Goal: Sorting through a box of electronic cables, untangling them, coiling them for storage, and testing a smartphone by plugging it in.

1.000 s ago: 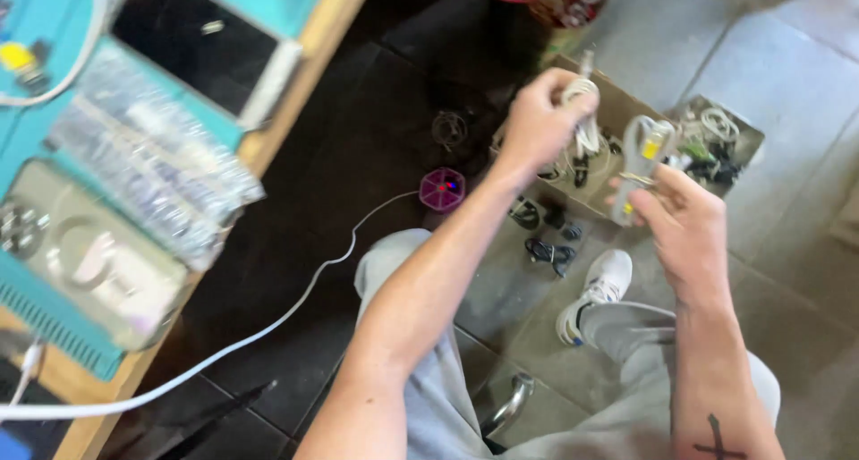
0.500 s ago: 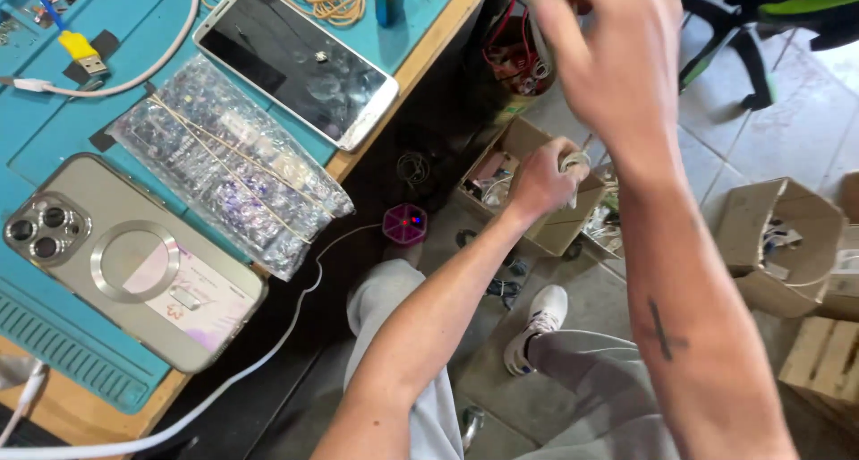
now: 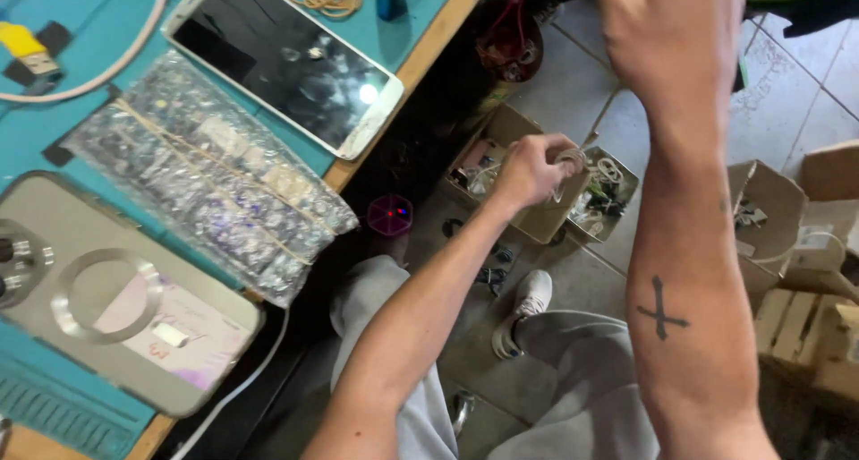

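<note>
My left hand (image 3: 528, 169) reaches down over an open cardboard box (image 3: 537, 225) on the tiled floor. It is shut on a small coil of white cable (image 3: 570, 159). The box and a second one beside it (image 3: 617, 175) hold tangled cables and small parts. My right hand (image 3: 671, 39) is raised close to the camera at the top right, back towards me. Its fingers are cut off by the frame edge, and nothing shows in it. The forearm, marked with a dark cross, fills the right side.
A teal mat (image 3: 72, 147) on the wooden bench carries a dark-screened phone (image 3: 286, 66), a bubble-wrap packet (image 3: 206, 183), a beige phone back (image 3: 116, 299) and a white cable (image 3: 107, 75). More cardboard boxes (image 3: 769, 209) and a wooden crate (image 3: 805, 335) stand at the right. A purple round thing (image 3: 390, 215) lies below the bench.
My right hand has lifted away from the boxes and risen towards the camera. My left hand stays at the box with the cable coil. The view has swung towards the bench.
</note>
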